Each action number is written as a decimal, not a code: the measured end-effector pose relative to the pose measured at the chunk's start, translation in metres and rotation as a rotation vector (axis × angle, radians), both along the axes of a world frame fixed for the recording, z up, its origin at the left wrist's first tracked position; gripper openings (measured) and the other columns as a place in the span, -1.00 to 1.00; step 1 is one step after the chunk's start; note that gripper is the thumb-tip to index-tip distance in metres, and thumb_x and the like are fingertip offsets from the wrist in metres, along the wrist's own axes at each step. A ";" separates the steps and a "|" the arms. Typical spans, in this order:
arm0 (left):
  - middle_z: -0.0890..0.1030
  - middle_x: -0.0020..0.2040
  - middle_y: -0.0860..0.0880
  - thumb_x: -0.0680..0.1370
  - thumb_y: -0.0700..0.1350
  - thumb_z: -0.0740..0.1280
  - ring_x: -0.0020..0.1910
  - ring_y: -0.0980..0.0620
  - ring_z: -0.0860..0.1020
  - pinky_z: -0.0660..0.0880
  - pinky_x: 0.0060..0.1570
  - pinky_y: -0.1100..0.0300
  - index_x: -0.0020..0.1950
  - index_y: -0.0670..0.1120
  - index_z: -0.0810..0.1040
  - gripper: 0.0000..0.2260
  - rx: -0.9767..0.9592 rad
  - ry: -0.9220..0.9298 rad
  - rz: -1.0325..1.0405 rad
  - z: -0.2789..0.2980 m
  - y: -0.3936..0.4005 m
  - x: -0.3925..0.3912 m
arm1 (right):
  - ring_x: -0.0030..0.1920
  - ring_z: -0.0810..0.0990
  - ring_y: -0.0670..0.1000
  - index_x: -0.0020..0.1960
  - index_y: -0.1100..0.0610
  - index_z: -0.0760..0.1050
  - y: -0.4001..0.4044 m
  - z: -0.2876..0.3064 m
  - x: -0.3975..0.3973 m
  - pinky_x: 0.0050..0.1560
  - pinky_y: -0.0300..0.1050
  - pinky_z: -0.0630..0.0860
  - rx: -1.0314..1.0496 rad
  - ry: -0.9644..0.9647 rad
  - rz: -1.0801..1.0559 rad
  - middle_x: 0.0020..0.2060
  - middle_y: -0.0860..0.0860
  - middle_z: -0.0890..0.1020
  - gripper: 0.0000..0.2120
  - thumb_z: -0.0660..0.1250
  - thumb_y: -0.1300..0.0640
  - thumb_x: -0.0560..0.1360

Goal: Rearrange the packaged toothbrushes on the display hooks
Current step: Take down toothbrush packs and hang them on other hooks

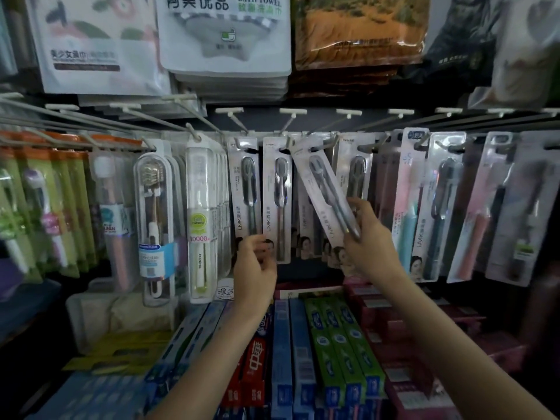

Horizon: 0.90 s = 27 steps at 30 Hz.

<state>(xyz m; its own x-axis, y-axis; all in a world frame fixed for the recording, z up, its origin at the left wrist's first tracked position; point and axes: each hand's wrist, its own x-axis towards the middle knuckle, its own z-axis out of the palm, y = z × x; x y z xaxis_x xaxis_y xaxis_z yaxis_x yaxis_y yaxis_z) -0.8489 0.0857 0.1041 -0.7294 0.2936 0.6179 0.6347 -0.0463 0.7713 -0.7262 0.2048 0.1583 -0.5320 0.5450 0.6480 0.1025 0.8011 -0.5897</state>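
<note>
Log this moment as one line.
right hand: grips tilted white-carded grey toothbrush pack | left hand: grips bottom of hanging white-carded toothbrush pack | state: rearranging

White toothbrush packs (325, 195), green toothpaste boxes (339, 347), orange-topped packs (60, 144)

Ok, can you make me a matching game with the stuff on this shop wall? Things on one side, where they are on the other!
Things:
1. tilted toothbrush pack
2. bath towel bag
3. green toothpaste boxes
4. left hand

Places:
A. on the shelf below the hooks
B. gripped by the right hand
C. hanging above the hooks
D. at the bottom of a straight-hanging pack

Pairs: 1-B, 2-C, 3-A, 4-D
</note>
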 end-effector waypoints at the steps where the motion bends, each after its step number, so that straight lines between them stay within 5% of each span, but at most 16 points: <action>1: 0.49 0.01 0.00 0.52 -0.34 0.26 -0.09 0.20 0.45 0.35 -0.14 0.58 0.20 -0.19 0.41 -0.74 0.004 -0.003 -0.004 -0.001 -0.001 0.000 | -0.21 0.51 0.07 0.41 0.09 0.20 0.001 0.002 0.003 -0.29 -0.08 0.46 0.028 -0.020 -0.014 0.00 0.13 0.55 -0.43 0.16 0.43 0.46; 6: 0.48 0.07 -0.04 0.52 -0.38 0.22 0.02 0.10 0.46 0.34 -0.11 0.59 0.23 -0.20 0.40 -0.71 -0.019 -0.008 -0.023 0.002 -0.005 0.000 | -0.23 0.46 0.09 0.44 0.08 0.18 0.007 0.016 0.014 -0.34 -0.17 0.37 0.087 -0.167 -0.036 0.00 0.17 0.54 -0.41 0.14 0.43 0.46; 10: 0.50 0.11 -0.06 0.51 -0.37 0.23 0.07 0.06 0.46 0.36 0.02 0.40 0.23 -0.18 0.39 -0.69 -0.034 -0.022 -0.009 0.004 -0.009 -0.002 | -0.20 0.46 0.04 0.42 0.09 0.23 0.005 0.017 0.015 -0.27 -0.17 0.43 0.108 -0.214 -0.013 0.08 0.17 0.55 -0.42 0.16 0.44 0.46; 12: 0.49 0.11 -0.05 0.52 -0.36 0.23 0.09 0.06 0.47 0.35 0.08 0.33 0.23 -0.18 0.39 -0.70 -0.031 -0.028 -0.017 0.005 -0.012 -0.001 | -0.28 0.46 0.00 0.41 0.09 0.22 0.004 0.015 0.015 -0.40 -0.27 0.38 0.085 -0.188 -0.004 0.06 0.15 0.54 -0.43 0.15 0.44 0.46; 14: 0.49 0.09 -0.02 0.54 -0.32 0.23 0.02 0.13 0.46 0.32 0.01 0.49 0.24 -0.17 0.39 -0.72 -0.027 -0.026 -0.032 0.008 -0.014 0.002 | -0.34 0.47 -0.02 0.39 0.08 0.23 0.005 0.014 0.013 -0.48 -0.25 0.38 0.013 -0.153 0.046 -0.02 0.10 0.53 -0.44 0.14 0.45 0.46; 18: 0.49 0.04 0.07 0.57 -0.15 0.25 -0.08 0.30 0.45 0.38 -0.18 0.57 0.29 -0.05 0.32 -0.69 -0.020 -0.111 -0.208 0.024 -0.009 0.011 | -0.18 0.63 0.14 0.29 -0.03 0.27 -0.004 0.004 0.006 -0.23 0.09 0.62 -0.280 -0.117 0.234 -0.10 -0.02 0.54 -0.50 0.15 0.43 0.49; 22: 0.57 0.00 0.07 0.54 -0.25 0.28 -0.05 0.17 0.55 0.53 -0.14 0.26 0.37 -0.02 0.25 -0.56 0.092 -0.265 -0.393 0.045 0.004 0.014 | -0.12 0.61 0.03 0.27 -0.05 0.31 -0.017 -0.010 -0.007 -0.24 -0.16 0.59 -0.305 -0.141 0.346 -0.09 0.09 0.58 -0.51 0.22 0.39 0.48; 27: 0.56 -0.11 0.20 0.55 -0.31 0.25 -0.22 0.36 0.55 0.49 -0.24 0.43 0.37 -0.01 0.23 -0.55 0.065 -0.134 -0.345 0.049 0.008 0.010 | -0.11 0.60 0.13 0.22 -0.16 0.34 -0.008 -0.013 -0.014 -0.14 0.01 0.56 -0.317 -0.057 0.350 -0.14 0.16 0.59 -0.47 0.24 0.41 0.46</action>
<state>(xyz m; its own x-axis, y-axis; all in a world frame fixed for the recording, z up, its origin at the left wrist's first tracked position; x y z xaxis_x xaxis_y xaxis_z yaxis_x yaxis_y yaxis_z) -0.8386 0.0937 0.1530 -0.6701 0.4994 0.5491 0.4670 -0.2912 0.8349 -0.7406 0.1968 0.1452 -0.7493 0.4922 0.4431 -0.1023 0.5751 -0.8117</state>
